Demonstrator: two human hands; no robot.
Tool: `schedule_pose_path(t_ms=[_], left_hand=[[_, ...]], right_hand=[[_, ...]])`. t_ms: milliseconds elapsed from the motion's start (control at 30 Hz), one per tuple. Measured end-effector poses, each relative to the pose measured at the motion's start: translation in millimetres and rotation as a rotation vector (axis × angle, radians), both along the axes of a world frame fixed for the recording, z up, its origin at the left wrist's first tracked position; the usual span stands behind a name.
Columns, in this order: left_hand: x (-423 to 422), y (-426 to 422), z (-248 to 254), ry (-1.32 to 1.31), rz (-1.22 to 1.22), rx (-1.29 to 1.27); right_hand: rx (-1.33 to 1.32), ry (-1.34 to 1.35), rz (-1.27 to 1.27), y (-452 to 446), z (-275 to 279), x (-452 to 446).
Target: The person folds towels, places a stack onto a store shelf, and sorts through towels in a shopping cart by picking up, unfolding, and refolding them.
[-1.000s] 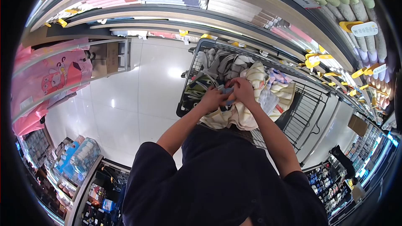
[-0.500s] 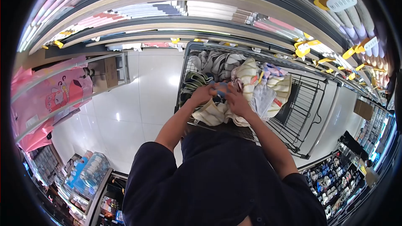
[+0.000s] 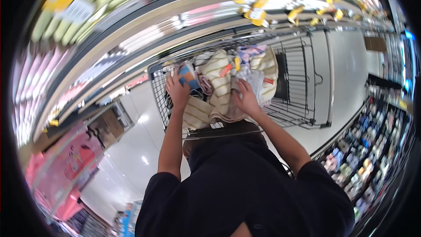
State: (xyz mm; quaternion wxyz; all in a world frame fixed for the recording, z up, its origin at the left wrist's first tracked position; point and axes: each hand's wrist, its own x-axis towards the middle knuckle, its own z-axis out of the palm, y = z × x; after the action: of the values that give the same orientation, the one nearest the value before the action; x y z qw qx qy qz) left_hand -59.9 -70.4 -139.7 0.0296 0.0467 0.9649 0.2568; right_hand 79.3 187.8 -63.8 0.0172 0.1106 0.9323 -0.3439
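Note:
A wire shopping cart stands before me with a heap of folded and crumpled cloths in it. My left hand lies at the heap's left side, fingers apart, against a blue and orange checked cloth. Over the middle of the heap is my right hand, its fingers spread, beside a pale, clear-looking wrapped piece. Cream striped cloth lies between the hands, with an orange tag on it. A purple and pink patterned cloth is at the far side.
Shelves of rolled towels with yellow tags run along the cart's far side. Pink bags hang on a rack at the left. Racks of small packed goods are at the right. Pale tiled floor shows at the left.
The view has turned to the right, so the cart sits differently. My hands, close together before at the checked cloth, have moved apart; my right hand has left it.

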Motion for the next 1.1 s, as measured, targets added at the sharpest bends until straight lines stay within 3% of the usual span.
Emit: schedule_pose_path(t_ms=[33,100,133,233,300,367,433,467,533,567,600,633,667,700,733,800,867,900,933,967,1033,1100], left_hand=[[-4,5,3,0.002,-0.044,-0.001],[-14,15,8,-0.034,-0.353,0.454],[-12,29,27,-0.183,-0.313,0.423],[-23,57,43,-0.194,-0.455,0.375],[-34,77,55,-0.251,-0.471,0.356],[-44,93,55,-0.246,-0.603,0.265],[-49,115,42,-0.267,-0.658,0.266],[-50,123,28,-0.332,-0.709,0.21],[-46,134,10,-0.446,-0.782,0.122],[-38,129,1,-0.455,-0.778,0.11],[-29,123,-7,-0.419,-0.872,-0.162],[-24,115,-18,-0.373,-0.956,-0.434],[-18,104,-29,-0.376,-0.986,-0.462],[-18,96,-38,-0.378,-0.978,-0.472],[-18,86,-47,-0.315,-1.018,-0.56],[-22,60,-73,-0.107,-1.054,-0.611],[-42,60,-60,-0.131,-1.039,-0.684],[-47,58,-53,-0.166,-1.017,-0.749],[-57,63,-54,-0.339,-1.07,-0.851],[-56,73,-49,-0.354,-1.066,-0.855],[-48,107,-38,-0.368,-0.899,-0.539],[-32,127,-56,-0.675,-0.591,0.2]], right_hand=[[-0.033,-0.064,-0.029,5,-8,-9],[0.229,-0.103,0.095,3,-24,-32],[0.296,-0.1,0.119,-3,-31,-45],[0.278,-0.296,0.325,-31,-73,-78],[-0.094,-0.154,0.397,-69,-126,-72],[-0.216,-0.09,0.452,-120,-88,-67],[0.079,0.405,0.203,-165,-84,-39],[0.075,0.406,0.197,-161,-70,-35],[-0.254,0.356,0.578,-149,-45,-25],[-0.261,0.141,0.673,-149,-59,-22],[-0.268,-0.072,0.767,-146,-76,-22],[-0.233,-0.283,0.658,-119,-60,-28],[-0.196,-0.49,0.548,-80,-41,-27],[-0.087,-0.107,0.504,-45,-51,-3],[-0.086,-0.023,0.335,-31,-75,12],[-0.154,-0.818,0.327,25,-58,22],[0.026,-0.687,0.299,53,-41,42],[0.018,-0.692,0.305,53,-54,54],[0.103,-0.557,0.241,47,-77,70],[0.187,-0.419,0.177,42,-90,80],[0.16,-0.343,0.21,38,-79,68],[0.131,-0.263,0.238,28,-69,47]])
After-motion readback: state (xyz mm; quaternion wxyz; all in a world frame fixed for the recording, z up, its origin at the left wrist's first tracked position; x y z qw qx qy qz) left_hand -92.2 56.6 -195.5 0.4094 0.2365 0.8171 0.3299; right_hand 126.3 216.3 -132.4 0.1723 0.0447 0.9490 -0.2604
